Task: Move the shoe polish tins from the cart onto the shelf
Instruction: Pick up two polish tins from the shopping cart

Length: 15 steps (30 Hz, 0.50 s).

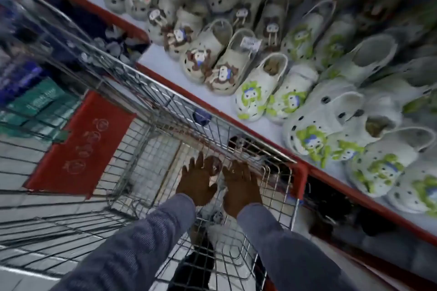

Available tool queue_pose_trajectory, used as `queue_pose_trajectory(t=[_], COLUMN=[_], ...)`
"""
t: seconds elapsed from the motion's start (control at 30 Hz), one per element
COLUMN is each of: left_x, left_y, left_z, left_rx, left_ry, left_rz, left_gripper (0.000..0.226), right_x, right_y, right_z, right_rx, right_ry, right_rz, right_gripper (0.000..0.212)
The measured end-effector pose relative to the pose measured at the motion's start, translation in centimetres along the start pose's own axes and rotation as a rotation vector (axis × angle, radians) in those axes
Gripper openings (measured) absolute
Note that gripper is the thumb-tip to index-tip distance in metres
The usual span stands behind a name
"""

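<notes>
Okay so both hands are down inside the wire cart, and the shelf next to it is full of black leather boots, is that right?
Not quite. The head view shows the shelf holding pale clogs with cartoon charms in green and brown, not black leather boots. The rest stands: the left hand and right hand are both down inside the wire cart, close around a small round brown tin.

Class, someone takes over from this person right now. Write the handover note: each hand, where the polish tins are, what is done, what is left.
Left hand: reaching down into the wire cart, fingers spread beside a round brown tin; grip not clear.
Right hand: also down in the cart, just right of that tin, holding nothing that shows.
Tins: only this one is visible, in the cart's bottom near the shelf side.
Shelf: the white level holds rows of clogs; no tins visible on it.
Left: lift the tin onto the shelf and check the cart for more; the picture is blurred.
</notes>
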<state>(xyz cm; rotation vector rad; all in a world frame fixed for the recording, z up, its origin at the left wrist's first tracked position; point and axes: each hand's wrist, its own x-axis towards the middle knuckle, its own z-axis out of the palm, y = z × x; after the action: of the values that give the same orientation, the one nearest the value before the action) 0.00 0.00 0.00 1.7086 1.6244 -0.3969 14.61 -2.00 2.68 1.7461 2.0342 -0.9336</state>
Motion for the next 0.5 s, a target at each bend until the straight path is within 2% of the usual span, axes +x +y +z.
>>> queue_pose_trajectory(t=[0.2,0.3,0.37,0.43,0.5], left_x=[6.5,8.0,8.6,8.5,7.7], left_y=[-1.9,-1.6,-1.3,-1.3,-1.4], left_z=[4.4,5.1,5.3,5.1,4.3], left_rx=[0.003,-0.020,-0.045,-0.042,-0.056], left_ry=[-0.023,0.017,0.073,0.105,0.125], left_rz=[0.076,0.097,0.097,0.089,0.093], left_gripper=[0.082,0.078,0.063,0.054,0.055], right_x=[6.5,7.7,8.3,8.5,8.1], right_y=[2.5,3.5,4.0,4.0,3.8], right_z=[3.5,4.3,4.7,4.7,4.0], right_rx=[0.027,-0.091,-0.091,-0.011,-0.009], right_ry=[-0.097,-0.177,-0.172,-0.119,0.002], right_rz=[0.197,0.175,0.186,0.211,0.173], right_gripper=[0.062,0.083,0.087,0.066,0.050])
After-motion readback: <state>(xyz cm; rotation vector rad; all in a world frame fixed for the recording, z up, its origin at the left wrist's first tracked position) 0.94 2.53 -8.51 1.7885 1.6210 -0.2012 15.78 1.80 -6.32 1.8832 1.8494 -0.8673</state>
